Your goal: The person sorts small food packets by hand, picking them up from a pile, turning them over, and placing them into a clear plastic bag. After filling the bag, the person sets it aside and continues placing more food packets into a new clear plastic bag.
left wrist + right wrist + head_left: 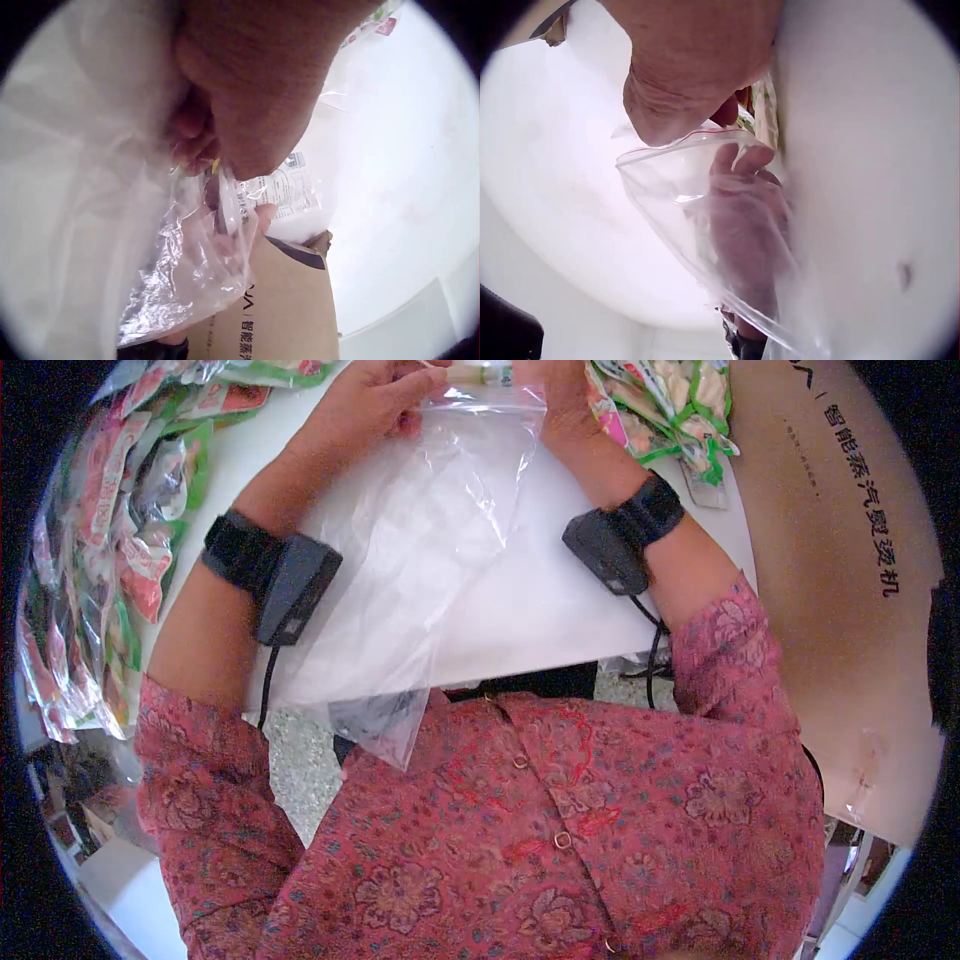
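Observation:
A large clear zip bag hangs from between the hands toward the person's lap in the head view. At its mouth, the left hand has its fingers bent round the edge. The right hand grips the other side of the mouth, partly cut off by the frame's top. Between them lies a small pale packet. In the left wrist view the left hand holds the bag, its fingertips partly hidden. In the right wrist view the left hand shows through the film below the right hand.
Green and red food packets are piled along the left of the white table. More packets lie at the upper right. A cardboard box with dark printing stands along the right side.

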The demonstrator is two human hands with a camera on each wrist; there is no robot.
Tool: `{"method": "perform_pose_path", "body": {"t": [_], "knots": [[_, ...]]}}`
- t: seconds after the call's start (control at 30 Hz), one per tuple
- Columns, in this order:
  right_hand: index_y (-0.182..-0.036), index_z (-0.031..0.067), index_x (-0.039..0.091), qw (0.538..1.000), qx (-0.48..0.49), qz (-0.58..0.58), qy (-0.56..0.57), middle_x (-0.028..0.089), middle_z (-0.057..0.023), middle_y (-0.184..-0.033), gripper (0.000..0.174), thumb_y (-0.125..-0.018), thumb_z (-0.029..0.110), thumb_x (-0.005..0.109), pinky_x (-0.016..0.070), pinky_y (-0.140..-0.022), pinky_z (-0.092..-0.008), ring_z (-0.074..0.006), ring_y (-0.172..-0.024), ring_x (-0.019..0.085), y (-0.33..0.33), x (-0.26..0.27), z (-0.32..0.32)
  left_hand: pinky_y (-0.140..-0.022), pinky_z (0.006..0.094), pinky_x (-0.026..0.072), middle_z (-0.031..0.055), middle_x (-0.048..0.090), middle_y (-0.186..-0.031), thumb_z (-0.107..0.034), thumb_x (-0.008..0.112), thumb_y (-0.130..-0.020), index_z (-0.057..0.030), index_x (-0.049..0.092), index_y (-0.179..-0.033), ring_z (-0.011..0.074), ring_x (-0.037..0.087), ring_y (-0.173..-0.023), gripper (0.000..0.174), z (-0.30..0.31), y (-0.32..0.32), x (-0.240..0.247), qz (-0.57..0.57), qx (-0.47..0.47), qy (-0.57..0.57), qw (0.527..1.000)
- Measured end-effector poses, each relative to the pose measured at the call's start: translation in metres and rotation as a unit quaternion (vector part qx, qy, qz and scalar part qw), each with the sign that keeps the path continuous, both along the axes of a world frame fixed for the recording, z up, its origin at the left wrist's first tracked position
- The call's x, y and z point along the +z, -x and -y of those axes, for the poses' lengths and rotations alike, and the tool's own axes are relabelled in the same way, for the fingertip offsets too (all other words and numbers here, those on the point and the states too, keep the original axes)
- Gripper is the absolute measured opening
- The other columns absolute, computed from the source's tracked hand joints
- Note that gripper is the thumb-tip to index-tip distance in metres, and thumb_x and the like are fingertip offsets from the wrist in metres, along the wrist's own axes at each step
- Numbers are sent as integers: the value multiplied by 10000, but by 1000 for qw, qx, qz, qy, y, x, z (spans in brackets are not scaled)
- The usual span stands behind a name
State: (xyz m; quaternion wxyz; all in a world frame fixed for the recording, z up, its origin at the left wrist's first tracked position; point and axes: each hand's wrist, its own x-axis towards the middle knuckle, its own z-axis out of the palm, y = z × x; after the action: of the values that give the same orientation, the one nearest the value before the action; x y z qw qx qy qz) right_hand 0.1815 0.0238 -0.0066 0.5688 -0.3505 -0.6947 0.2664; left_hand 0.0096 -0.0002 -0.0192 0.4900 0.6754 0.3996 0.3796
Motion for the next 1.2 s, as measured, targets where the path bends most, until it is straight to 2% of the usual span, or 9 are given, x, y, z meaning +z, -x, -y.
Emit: {"method": "perform_pose_path", "body": {"t": [0.1,0.23,0.27,0.37,0.43,0.6,0.8,0.87,1.2], "knots": [[-1083,6,489,993,-30,75,-87,574,-122,-1009,357,-825,251,525,436,-787,-292,-177,-922,555,-2,6,12,-527,195,403,-20,545,-879,-331,478,-854,-134,513,-1036,63,470,-670,270,-6,3,6,-22,35,-5,999],[-1078,9,507,994,39,-39,95,590,-70,-931,368,-818,269,532,417,-765,-247,-107,-862,533,6,13,27,-459,217,445,42,536,-816,-234,519,-848,-29,437,-985,86,504,-592,260,-4,0,11,100,75,15,992],[-1078,9,507,995,47,-54,75,590,-70,-931,368,-818,269,532,417,-765,-247,-107,-862,533,9,11,25,-451,213,440,44,534,-820,-226,518,-848,-15,433,-983,81,501,-588,265,-7,3,12,102,66,37,992],[-1073,3,524,978,91,-139,129,592,-48,-927,381,-814,281,548,417,-757,-243,-104,-842,536,10,10,22,-470,200,412,20,563,-856,-249,515,-850,-54,449,-1113,73,502,-618,334,-3,8,16,131,15,63,989],[-1075,-1,535,952,143,-146,229,589,-41,-937,393,-812,290,563,418,-760,-242,-101,-832,537,6,12,23,-473,197,402,14,548,-834,-263,529,-846,-51,467,-1089,67,489,-584,329,0,7,17,155,21,82,984],[-1095,-1,529,937,173,-148,267,584,-43,-957,429,-811,319,570,419,-770,-243,-102,-840,537,7,9,24,-468,194,375,-2,537,-766,-308,534,-850,-63,516,-1023,62,461,-533,301,0,7,15,195,58,98,974],[-1093,-7,527,938,170,-133,270,581,-53,-965,449,-815,344,561,421,-769,-244,-105,-847,539,8,8,24,-453,212,344,12,524,-659,-314,419,-889,-57,523,-894,83,434,-503,277,-2,7,15,244,77,118,959],[-1087,-7,529,937,168,-134,276,581,-54,-960,445,-819,347,553,422,-765,-243,-106,-845,539,7,9,24,-520,253,358,30,549,-812,-308,425,-858,-68,506,-964,124,467,-615,274,-7,11,9,259,68,152,951],[-998,-10,544,937,161,-183,249,576,-60,-899,367,-876,322,446,421,-763,-252,-124,-855,540,6,-4,16,-587,268,393,82,582,-936,-353,390,-866,-25,487,-1061,181,538,-733,393,-10,12,4,245,37,166,954]]}}
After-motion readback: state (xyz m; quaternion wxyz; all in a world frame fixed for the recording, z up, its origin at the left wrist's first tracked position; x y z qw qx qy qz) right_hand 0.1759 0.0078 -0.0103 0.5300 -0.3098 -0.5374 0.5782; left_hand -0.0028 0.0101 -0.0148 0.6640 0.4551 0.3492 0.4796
